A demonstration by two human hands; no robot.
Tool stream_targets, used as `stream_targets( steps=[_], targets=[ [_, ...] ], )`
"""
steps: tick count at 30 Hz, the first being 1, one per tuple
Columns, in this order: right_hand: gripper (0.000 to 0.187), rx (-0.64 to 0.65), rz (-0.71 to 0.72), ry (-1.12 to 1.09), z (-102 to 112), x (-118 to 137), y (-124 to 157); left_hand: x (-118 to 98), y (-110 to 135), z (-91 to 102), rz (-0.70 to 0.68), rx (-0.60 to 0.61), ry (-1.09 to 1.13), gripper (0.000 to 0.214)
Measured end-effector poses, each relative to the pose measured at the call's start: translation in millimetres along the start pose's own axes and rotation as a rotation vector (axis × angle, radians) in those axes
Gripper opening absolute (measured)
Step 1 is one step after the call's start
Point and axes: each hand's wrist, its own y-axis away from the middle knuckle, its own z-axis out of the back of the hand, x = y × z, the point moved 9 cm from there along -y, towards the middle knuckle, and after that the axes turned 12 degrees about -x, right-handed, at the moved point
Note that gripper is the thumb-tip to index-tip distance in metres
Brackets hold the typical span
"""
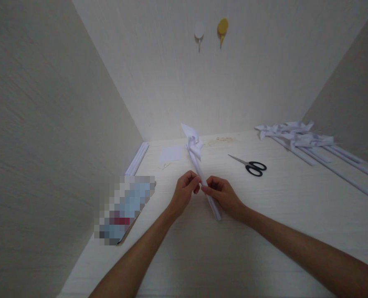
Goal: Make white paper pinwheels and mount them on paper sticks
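Note:
A white paper pinwheel (192,138) on a rolled paper stick is held slanting in front of me, its folded blades at the far end. My right hand (223,194) grips the stick around its middle, thumb lying on top. From the other side, my left hand (185,190) is closed with thumb and finger pinched at the stick; its other fingertips are partly hidden. The stick's lower end sticks out below both hands. Black-handled scissors (252,166) lie to the right of the pinwheel. A small white paper square (170,153) is flat on the table to its left.
Several finished paper pinwheels (311,140) are piled at the right. White paper rolls (137,158) rest against the left wall, behind a blurred-out flat device (129,211). A white hook (199,31) and a yellow hook (223,27) are on the back wall.

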Motion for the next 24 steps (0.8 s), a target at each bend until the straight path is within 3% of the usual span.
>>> stream_targets(
  steps=[24],
  targets=[
    [0.02,0.014,0.052,0.104,-3.0,3.1,-0.8,2.2,-4.2,5.6,0.02,-0.072,-0.197,0.021]
  ],
)
